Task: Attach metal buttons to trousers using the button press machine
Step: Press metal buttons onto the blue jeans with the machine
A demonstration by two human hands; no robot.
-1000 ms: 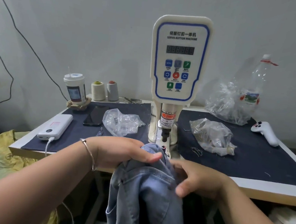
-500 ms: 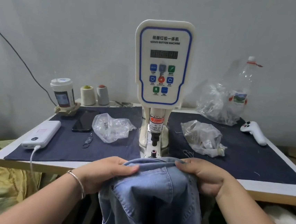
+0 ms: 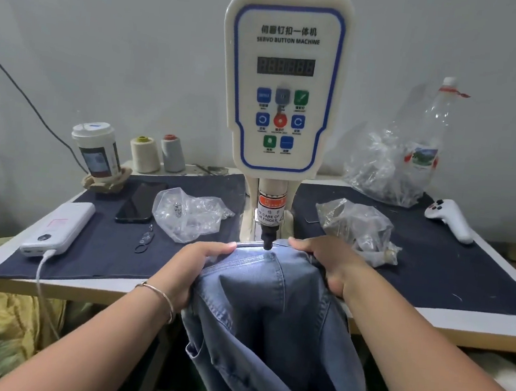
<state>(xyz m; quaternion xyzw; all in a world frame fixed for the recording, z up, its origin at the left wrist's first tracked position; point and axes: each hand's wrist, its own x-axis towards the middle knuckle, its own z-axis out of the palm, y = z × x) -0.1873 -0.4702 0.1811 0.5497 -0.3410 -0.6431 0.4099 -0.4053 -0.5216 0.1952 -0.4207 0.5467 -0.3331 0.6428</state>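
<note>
Now under the machine's punch (image 3: 268,243), your hands (image 3: 194,269) (image 3: 332,262) are gripping the trousers (image 3: 263,322); fingertips are risking a pinch.

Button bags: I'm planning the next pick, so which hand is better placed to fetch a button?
Right, probably. The right hand grips the trousers beside the nearer bag; the left hand lies farther from its bag.

Blue denim trousers (image 3: 269,297) waistband lies under button press machine (image 3: 282,81) punch.
</note>
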